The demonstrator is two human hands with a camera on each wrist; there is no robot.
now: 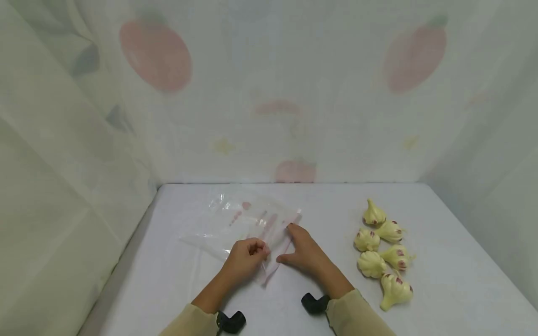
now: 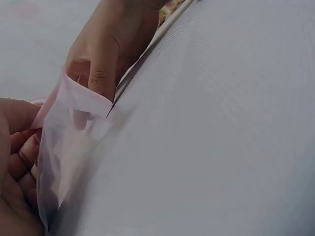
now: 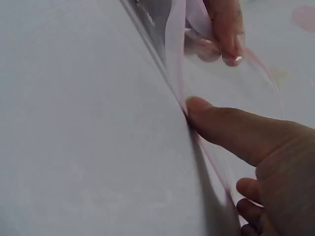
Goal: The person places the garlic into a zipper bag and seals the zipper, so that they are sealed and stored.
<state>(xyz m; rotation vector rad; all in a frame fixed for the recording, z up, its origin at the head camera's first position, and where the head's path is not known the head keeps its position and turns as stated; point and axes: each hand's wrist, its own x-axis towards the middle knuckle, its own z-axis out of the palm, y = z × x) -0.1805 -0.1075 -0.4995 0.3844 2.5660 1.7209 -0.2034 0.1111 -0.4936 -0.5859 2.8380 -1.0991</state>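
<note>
A clear plastic zip bag point(image 1: 248, 219) with a pink-edged mouth and pink print lies on the white table in the head view. My left hand point(image 1: 245, 258) pinches one side of the mouth between thumb and fingers, lifting it. In the left wrist view the pink rim point(image 2: 88, 98) stands apart from the other side, so the mouth gapes. My right hand point(image 1: 308, 252) reaches the mouth from the right, thumb and fingers spread. Its thumb point(image 3: 226, 123) lies straight against the lower pink edge in the right wrist view; whether its fingertips touch the bag is hard to tell.
Several garlic bulbs point(image 1: 371, 264) with purple marks sit in a loose cluster at the right of the table point(image 1: 445, 280). A pale curtain point(image 1: 269, 93) with fruit prints hangs behind and at both sides. Black wrist devices point(image 1: 231, 322) sit near both sleeves.
</note>
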